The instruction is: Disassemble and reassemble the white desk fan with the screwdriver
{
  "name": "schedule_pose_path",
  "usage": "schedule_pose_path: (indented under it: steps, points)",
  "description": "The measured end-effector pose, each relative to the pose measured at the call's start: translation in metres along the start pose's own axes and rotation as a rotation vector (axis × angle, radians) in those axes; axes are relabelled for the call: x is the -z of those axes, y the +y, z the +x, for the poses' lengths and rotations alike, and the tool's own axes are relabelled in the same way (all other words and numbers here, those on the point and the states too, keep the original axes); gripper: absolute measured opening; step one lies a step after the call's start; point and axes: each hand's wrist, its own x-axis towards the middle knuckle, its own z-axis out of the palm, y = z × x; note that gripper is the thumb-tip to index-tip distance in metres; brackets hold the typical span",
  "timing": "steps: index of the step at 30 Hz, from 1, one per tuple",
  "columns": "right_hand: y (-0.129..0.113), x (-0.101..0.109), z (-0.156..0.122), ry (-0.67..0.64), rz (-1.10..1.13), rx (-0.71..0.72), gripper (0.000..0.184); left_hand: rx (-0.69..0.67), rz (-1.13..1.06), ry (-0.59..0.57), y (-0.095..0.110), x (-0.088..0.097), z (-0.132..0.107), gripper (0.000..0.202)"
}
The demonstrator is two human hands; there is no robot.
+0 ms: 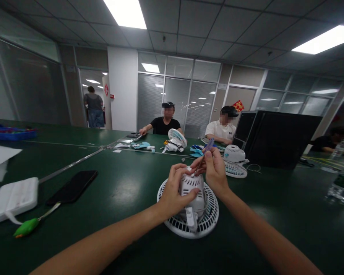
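A small white fan (189, 217) lies face down on the dark green table (126, 183), its round grille flat and its motor housing pointing up. My left hand (174, 191) is closed round the left side of the housing and steadies it. My right hand (215, 170) pinches a thin screwdriver (204, 152) with a clear bluish handle. The tip of the screwdriver points down at the top of the housing.
On the left lie a black phone (73, 187), a white pad (13, 198) and a green-handled tool (28, 226). Other fan parts (234, 160) and a black monitor back (275, 139) stand behind. Two people sit across the table; a water bottle (342, 185) stands right.
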Motion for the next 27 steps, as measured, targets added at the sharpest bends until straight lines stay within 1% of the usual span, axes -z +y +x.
schedule_pose_path:
  steps: [6, 17, 22, 27]
  points:
    - [0.0035, -0.0015, -0.0019, -0.017, 0.01, 0.014, 0.039, 0.001, -0.002, 0.005, -0.0003, -0.0001, 0.0, 0.037]
    - [0.0023, 0.0007, 0.0003, -0.062, 0.006, 0.015, 0.036, -0.012, -0.015, 0.004, 0.0003, -0.0005, 0.0003, 0.038]
    - [0.0024, 0.0012, 0.0005, -0.075, -0.037, 0.043, 0.037, -0.033, -0.019, 0.014, -0.0026, -0.0015, 0.0, 0.04]
    - [0.0024, -0.0008, 0.0011, -0.087, -0.074, 0.051, 0.033, -0.033, -0.011, 0.016, -0.0038, -0.0015, -0.0001, 0.04]
